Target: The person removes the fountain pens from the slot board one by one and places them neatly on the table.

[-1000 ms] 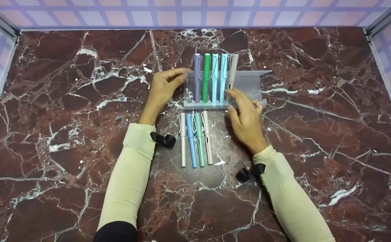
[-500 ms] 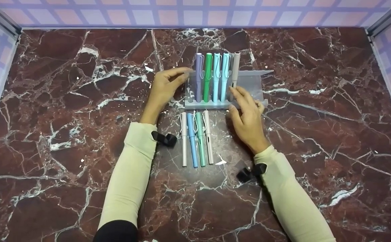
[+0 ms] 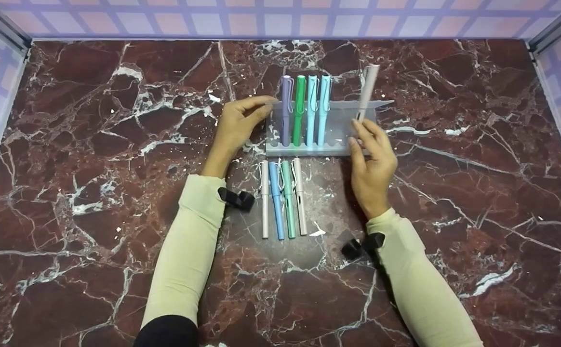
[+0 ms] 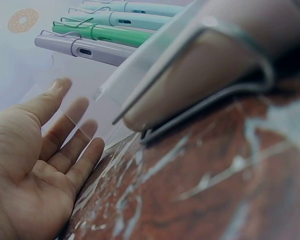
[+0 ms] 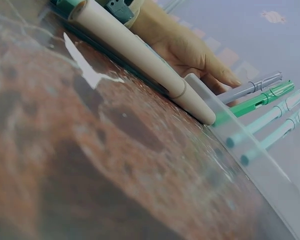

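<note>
A clear pen stand [image 3: 343,130] stands upright on the table. In it lean a violet pen [image 3: 286,111], a green pen [image 3: 299,111] and two light blue pens [image 3: 312,111]. My left hand [image 3: 239,120] holds the stand's left edge; in the left wrist view, some fingers [image 4: 80,107] show behind its clear panel. At the stand's right end, my right hand [image 3: 374,156] pinches a beige pen [image 3: 368,89] near its lower part, its cap up and tilted right. The pen's lower end is hidden by the fingers.
Before the stand lie a pale pen [image 3: 264,200], a blue pen [image 3: 276,200], a teal pen [image 3: 287,200] and a second pale pen [image 3: 300,197], side by side. The marbled table [image 3: 92,144] is bounded by checked walls [image 3: 242,19].
My right hand has lifted the beige pen from its place beside the light blue pens and moved it right, tilting it. The left hand stays at the stand's edge.
</note>
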`<control>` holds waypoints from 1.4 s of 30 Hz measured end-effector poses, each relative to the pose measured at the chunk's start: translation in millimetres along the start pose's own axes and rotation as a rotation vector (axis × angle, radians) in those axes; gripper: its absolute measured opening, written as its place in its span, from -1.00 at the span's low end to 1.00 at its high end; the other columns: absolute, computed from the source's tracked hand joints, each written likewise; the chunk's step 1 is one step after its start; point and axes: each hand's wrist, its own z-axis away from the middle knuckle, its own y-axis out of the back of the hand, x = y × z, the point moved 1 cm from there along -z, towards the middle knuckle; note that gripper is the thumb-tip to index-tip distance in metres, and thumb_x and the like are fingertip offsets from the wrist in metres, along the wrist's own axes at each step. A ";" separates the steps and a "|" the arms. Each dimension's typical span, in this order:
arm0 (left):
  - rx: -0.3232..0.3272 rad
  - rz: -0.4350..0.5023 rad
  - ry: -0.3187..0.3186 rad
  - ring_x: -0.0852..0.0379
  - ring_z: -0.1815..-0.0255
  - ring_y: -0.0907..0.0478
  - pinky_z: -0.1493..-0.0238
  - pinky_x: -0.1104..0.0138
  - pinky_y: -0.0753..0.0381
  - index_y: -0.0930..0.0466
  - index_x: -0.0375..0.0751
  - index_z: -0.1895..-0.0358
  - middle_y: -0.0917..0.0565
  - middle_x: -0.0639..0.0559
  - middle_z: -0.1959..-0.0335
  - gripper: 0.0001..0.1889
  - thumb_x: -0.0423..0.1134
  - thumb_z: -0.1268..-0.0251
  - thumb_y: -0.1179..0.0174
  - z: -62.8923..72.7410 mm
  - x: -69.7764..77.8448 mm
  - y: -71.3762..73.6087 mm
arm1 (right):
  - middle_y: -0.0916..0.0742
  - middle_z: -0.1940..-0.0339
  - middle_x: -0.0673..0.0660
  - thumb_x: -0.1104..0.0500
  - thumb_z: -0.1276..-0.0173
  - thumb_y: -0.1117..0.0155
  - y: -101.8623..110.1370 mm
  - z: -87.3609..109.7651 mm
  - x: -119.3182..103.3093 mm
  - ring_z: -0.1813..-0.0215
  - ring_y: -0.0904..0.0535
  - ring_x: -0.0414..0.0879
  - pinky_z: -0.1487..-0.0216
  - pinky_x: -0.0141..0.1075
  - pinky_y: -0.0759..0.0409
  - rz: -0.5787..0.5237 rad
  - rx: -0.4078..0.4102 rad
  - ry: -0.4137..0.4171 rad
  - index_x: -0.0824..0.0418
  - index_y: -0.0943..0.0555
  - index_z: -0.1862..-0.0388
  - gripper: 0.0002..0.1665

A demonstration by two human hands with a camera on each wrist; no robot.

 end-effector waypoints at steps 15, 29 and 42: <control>-0.001 -0.004 0.013 0.00 0.22 -0.65 0.34 0.42 -0.59 -0.73 -0.19 -0.03 -0.75 -0.11 -0.04 -0.78 -0.23 -0.41 -0.26 1.1 1.9 -0.4 | -0.70 0.07 0.37 0.59 -0.19 -0.33 2.1 -0.4 -2.8 0.12 -0.70 0.20 0.04 -0.22 -0.73 -0.287 0.101 -0.221 0.47 -0.38 -0.28 -0.33; -0.007 -0.017 0.027 0.00 0.06 -0.67 0.07 0.35 -0.64 -0.73 -0.15 -0.04 -0.73 -0.02 -0.10 -0.79 -0.27 -0.42 -0.24 -0.3 0.0 0.1 | -0.68 0.18 0.39 0.58 -0.28 -0.19 3.8 0.9 -0.8 0.32 -0.69 0.08 0.35 -0.30 -0.71 -0.219 0.083 -0.229 0.42 -0.45 -0.28 -0.43; 0.002 -0.023 0.024 -0.01 0.13 -0.65 0.11 0.35 -0.63 -0.75 -0.13 -0.02 -0.75 -0.02 -0.07 -0.79 -0.25 -0.41 -0.26 0.8 0.4 0.1 | -0.64 0.08 0.44 0.68 -0.16 -0.19 0.1 1.0 -0.4 0.31 -0.72 0.01 0.27 -0.24 -0.74 -0.412 0.015 -0.282 0.52 -0.44 -0.25 -0.38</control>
